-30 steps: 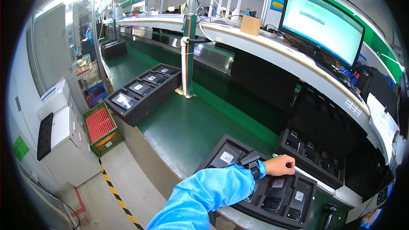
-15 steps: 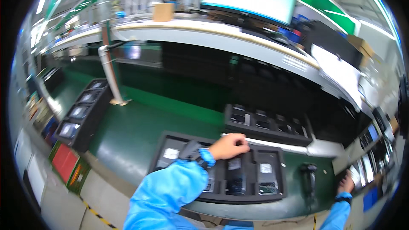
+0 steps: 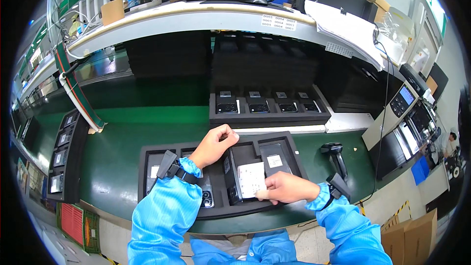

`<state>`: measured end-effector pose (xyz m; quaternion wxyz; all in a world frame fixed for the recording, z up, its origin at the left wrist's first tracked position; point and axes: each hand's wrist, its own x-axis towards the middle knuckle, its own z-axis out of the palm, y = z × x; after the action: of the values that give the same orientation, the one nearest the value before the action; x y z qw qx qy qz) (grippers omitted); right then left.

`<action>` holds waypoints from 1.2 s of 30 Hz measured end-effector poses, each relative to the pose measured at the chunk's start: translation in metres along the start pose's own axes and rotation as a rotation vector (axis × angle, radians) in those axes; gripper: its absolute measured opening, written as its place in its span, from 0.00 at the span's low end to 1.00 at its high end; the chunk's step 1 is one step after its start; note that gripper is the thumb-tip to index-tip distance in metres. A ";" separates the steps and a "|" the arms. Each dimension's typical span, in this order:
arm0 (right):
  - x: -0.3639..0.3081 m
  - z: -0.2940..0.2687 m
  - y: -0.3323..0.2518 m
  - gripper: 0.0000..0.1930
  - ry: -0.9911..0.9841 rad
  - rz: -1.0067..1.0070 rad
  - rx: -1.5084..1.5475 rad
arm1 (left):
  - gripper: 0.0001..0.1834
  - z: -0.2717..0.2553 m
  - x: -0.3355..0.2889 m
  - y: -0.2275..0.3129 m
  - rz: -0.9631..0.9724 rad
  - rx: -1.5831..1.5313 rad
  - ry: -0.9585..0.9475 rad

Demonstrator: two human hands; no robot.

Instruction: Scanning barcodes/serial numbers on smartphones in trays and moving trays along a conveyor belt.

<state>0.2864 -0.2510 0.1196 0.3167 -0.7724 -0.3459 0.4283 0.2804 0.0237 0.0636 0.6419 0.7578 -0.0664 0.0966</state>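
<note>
In front of me a black foam tray holds dark smartphones in its compartments. My right hand pinches a white printed label sheet by its lower right edge, over the third compartment. Beneath the sheet, a dark phone is partly covered. Above the middle of the tray my left hand is closed, thumb against forefinger; whether anything small is between them is hidden. A phone with a camera cluster shows below my left wrist. Another phone with a white label lies in the right compartment.
A second foam tray of phones stands behind, under the shelf. Another phone tray is at the far left. A handheld scanner and a label printer stand to the right.
My right hand has come from the printer at the right to the tray, with the label sheet in it. My left hand stays closed above the tray. The view has turned right.
</note>
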 end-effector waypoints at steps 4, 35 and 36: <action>-0.002 0.005 0.013 0.17 0.141 0.001 -0.045 | 0.14 0.002 -0.002 0.003 0.067 0.055 -0.027; 0.037 0.018 0.026 0.17 0.508 -0.187 0.024 | 0.23 -0.009 -0.001 0.001 -0.033 0.093 -0.070; 0.037 0.020 0.027 0.17 0.508 -0.160 0.024 | 0.22 -0.010 -0.001 0.001 -0.016 0.057 -0.065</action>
<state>0.2906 -0.2327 0.0738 0.4354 -0.8216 -0.3100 0.1984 0.2785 0.0331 0.0661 0.6184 0.7789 -0.0784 0.0688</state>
